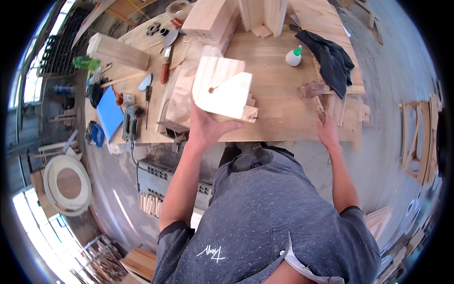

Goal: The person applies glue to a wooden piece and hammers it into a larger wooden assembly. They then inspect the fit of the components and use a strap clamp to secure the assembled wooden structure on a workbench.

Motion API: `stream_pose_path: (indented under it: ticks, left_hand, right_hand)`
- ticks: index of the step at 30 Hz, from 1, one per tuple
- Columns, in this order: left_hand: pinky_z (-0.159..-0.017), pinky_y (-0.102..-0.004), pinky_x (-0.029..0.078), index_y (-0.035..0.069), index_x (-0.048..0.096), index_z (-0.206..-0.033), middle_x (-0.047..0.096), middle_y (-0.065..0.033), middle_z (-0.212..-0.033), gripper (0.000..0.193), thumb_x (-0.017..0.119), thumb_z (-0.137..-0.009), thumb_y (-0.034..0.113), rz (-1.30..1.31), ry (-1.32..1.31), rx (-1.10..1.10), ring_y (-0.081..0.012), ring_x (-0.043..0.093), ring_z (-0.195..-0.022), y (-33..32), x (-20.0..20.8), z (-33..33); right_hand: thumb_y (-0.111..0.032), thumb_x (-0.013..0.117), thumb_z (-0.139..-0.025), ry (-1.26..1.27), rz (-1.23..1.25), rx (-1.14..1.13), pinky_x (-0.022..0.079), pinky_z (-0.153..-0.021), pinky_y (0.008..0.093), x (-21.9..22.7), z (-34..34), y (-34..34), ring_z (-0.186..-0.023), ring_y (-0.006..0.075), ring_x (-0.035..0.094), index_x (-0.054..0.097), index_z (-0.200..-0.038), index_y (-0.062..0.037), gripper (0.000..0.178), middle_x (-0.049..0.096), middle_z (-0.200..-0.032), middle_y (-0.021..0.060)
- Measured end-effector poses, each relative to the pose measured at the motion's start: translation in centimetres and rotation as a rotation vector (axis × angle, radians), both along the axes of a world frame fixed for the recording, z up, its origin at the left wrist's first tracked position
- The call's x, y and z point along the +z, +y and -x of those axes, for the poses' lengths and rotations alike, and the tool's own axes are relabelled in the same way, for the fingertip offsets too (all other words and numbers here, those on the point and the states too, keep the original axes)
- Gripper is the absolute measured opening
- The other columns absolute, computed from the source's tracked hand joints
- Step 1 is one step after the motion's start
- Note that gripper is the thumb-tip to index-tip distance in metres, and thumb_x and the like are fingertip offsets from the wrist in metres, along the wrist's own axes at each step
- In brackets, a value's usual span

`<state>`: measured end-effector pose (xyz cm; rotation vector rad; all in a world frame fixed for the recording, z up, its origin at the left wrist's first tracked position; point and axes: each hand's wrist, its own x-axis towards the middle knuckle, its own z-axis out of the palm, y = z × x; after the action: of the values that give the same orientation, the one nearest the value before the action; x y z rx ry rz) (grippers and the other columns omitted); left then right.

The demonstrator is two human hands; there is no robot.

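Lying at left on a wooden workbench (283, 123) is a flat blue object (109, 113). Mid-picture, the left hand (208, 130) is grasping a pale wood block (227, 97) above the workbench. Farther right, the right hand (327, 132) is gripping a mallet-like wooden tool (311, 90) near a dark cloth (329, 57).

The scene is carried by a pale wooden table (274, 116). On its left part, a blue panel (109, 115), a corded power tool (130, 123) and a thin dark-handled tool (148, 93) are laid near one another. Beyond them, a squared wooden block (118, 51) and a red-handled tool (165, 71) are placed. On the right, a white bottle with a green top (293, 57) is set down, and a dark cloth (331, 61) is left crumpled just beside it.
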<state>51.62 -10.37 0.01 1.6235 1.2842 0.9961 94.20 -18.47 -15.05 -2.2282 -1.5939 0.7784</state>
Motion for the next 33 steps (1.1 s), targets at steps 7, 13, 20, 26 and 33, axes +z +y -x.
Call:
stream_pose_path:
  ticks: [7, 13, 20, 26, 33]
  left_hand:
    - [-0.117, -0.0400, 0.040, 0.000, 0.031, -0.153, 0.051, -0.0159, -0.145, 0.118, 0.099, -0.056, 0.009, 0.095, -0.003, -0.084, -0.0274, 0.050, -0.137, 1.7, 0.0, -0.3]
    - [-0.121, -0.0398, 0.035, -0.001, 0.026, -0.159, 0.045, -0.0166, -0.154, 0.122, 0.097, -0.059, 0.009, 0.085, -0.032, -0.116, -0.0268, 0.043, -0.144, 1.8, -0.3, 0.6]
    - [-0.124, -0.0413, 0.030, -0.002, 0.022, -0.160, 0.038, -0.0212, -0.159, 0.123, 0.096, -0.063, 0.015, 0.121, -0.013, -0.191, -0.0324, 0.036, -0.150, 2.5, -2.9, 1.2]
    - [-0.124, -0.0446, 0.030, -0.003, 0.008, -0.162, 0.031, -0.0247, -0.162, 0.145, 0.101, -0.057, 0.032, -0.022, -0.215, -0.231, -0.0351, 0.034, -0.150, 2.7, -2.2, 1.4]
    - [-0.122, -0.0531, 0.031, 0.002, 0.002, -0.164, 0.023, -0.0275, -0.165, 0.161, 0.101, -0.050, 0.057, -0.178, -0.396, -0.251, -0.0400, 0.032, -0.151, 3.6, 2.2, 0.7]
  right_hand:
    - [-0.028, 0.060, -0.098, -0.215, 0.049, 0.138, 0.050, -0.096, 0.0533, -1.3, -4.4, 1.1, -0.112, 0.0475, 0.063, 0.056, -0.137, -0.0034, 0.046, 0.067, -0.119, 0.0290]
    - [-0.028, 0.061, -0.098, -0.372, -0.031, 0.133, 0.050, -0.098, 0.0502, 0.4, -3.1, 1.3, -0.119, 0.0424, 0.061, 0.057, -0.138, -0.0042, 0.047, 0.064, -0.128, 0.0249]
    - [-0.030, 0.070, -0.092, -0.045, -0.013, -0.058, 0.052, -0.097, 0.0445, 0.6, 0.5, 7.5, -0.114, 0.0331, 0.067, 0.059, -0.140, -0.0101, 0.053, 0.070, -0.120, 0.0199]
    - [-0.029, 0.082, -0.081, 0.045, -0.195, -0.124, 0.053, -0.097, 0.0379, -1.2, 4.3, 16.2, -0.112, 0.0290, 0.068, 0.050, -0.147, -0.0007, 0.079, 0.069, -0.125, 0.0187]
    - [-0.036, 0.085, -0.073, -0.038, -0.200, -0.123, 0.046, -0.110, 0.0415, -3.9, 4.4, 24.1, -0.129, 0.0360, 0.057, 0.047, -0.150, -0.0021, 0.092, 0.056, -0.141, 0.0216]
